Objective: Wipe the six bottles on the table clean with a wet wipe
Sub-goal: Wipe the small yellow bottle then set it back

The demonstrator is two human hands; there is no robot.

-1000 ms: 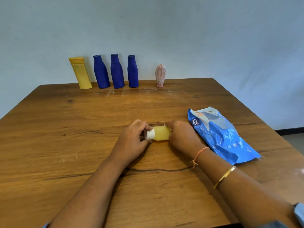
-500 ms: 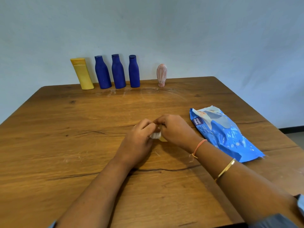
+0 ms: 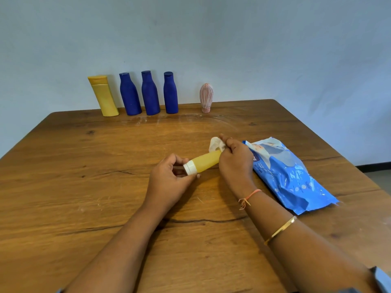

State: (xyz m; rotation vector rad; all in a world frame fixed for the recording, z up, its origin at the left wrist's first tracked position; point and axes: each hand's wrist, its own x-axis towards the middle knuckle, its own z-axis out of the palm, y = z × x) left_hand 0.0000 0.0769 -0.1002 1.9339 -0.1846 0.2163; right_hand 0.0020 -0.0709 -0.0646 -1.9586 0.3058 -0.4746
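A small yellow bottle (image 3: 204, 162) with a white cap lies tilted over the table's middle. My left hand (image 3: 169, 176) grips it at the cap end. My right hand (image 3: 234, 161) holds a crumpled white wet wipe (image 3: 215, 143) against the bottle's far end. Along the back edge stand a tall yellow bottle (image 3: 103, 96), three dark blue bottles (image 3: 129, 95) (image 3: 150, 94) (image 3: 170, 93) and a small pink striped bottle (image 3: 206, 98).
A blue wet-wipe pack (image 3: 283, 174) lies on the wooden table (image 3: 84, 187) just right of my right hand. The table's right edge runs close behind the pack. A pale wall rises behind the bottle row.
My hands were pressed together over the small bottle. Now they have drawn apart, the right hand has slid with the wipe to the far end, and the bottle shows again.
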